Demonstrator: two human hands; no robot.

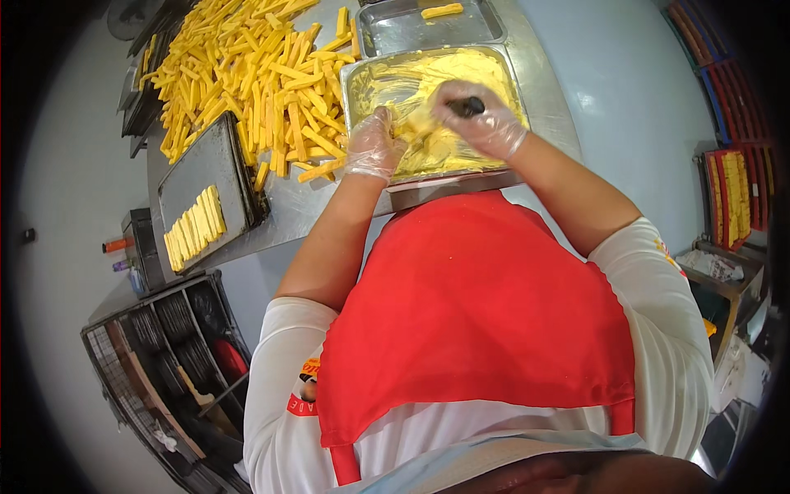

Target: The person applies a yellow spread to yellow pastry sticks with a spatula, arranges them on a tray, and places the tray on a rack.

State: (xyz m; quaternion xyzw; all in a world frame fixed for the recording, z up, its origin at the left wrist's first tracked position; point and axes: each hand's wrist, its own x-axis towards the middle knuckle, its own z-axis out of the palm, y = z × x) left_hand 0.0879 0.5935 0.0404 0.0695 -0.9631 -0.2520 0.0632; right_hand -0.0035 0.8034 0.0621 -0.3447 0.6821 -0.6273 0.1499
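Both of my hands wear clear plastic gloves and are over a rectangular metal tray (518, 92) smeared with pale yellow cream (457, 159). My right hand (478, 117) is closed around a dark-handled tool (472, 106), whose lower end is blurred above the cream. At the tray's left side is my left hand (375, 145), fingers bent; whether it holds a piece is hard to tell. A large heap of yellow bread-like sticks (247, 74) lies left of the tray. On a flat baking tray (197, 154) at the lower left, several cream-coloured sticks (194, 228) lie side by side.
Behind the cream tray, another metal tray (401, 34) holds one stick (442, 10). The steel table (549, 105) has its near edge just before my red apron. Dark trays are stacked at the left, and a rack (166, 346) stands below. Coloured crates (734, 92) stand at the right.
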